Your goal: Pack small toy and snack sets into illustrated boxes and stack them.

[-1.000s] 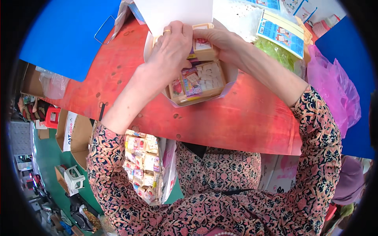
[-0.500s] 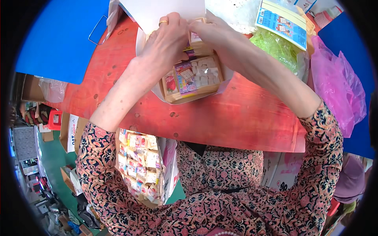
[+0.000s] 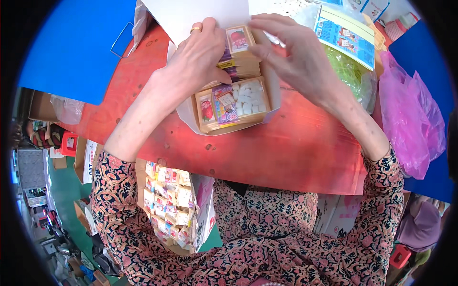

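Right hand (image 3: 303, 59) just spread open off the packs (image 3: 238, 40), at the box's (image 3: 274, 97) 2 o'clock; left (image 3: 198, 56) still covers its 10 o'clock, can't tell if gripping. Box is at 12 on the bench (image 3: 276, 155). Probably between grips.

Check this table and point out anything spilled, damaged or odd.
Nothing looks plainly spilled or broken. The one slight oddity is the dark round marks on the red tabletop, which interrupt its otherwise red surface; the front packs in the white box look intact.
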### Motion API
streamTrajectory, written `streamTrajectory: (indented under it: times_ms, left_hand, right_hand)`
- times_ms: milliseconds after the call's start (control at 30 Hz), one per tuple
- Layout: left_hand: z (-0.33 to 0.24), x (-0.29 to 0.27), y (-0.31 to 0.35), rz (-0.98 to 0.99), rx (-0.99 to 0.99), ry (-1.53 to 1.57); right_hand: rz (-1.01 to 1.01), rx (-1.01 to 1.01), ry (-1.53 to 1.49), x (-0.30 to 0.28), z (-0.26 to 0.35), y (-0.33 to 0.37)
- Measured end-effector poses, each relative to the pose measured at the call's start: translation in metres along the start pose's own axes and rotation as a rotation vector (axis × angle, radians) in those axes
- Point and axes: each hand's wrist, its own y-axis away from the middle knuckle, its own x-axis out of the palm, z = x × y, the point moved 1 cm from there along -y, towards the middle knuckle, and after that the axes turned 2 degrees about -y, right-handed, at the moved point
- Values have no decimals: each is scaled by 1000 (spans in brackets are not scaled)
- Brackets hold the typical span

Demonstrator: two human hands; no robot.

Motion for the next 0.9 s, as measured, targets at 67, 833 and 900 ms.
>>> streamTrajectory:
  times_ms: [67,833,900]
  left_hand:
    - [2,-3,4,0,8,-26]
    - [16,-7,12,-56,165,45]
    - [19,-8,15,-10,123,52]
  right_hand:
    - [-18,-69,69,10,0,-4]
    - [353,-265,362,14,-7,-19]
    - [248,-358,302,11,-9,-20]
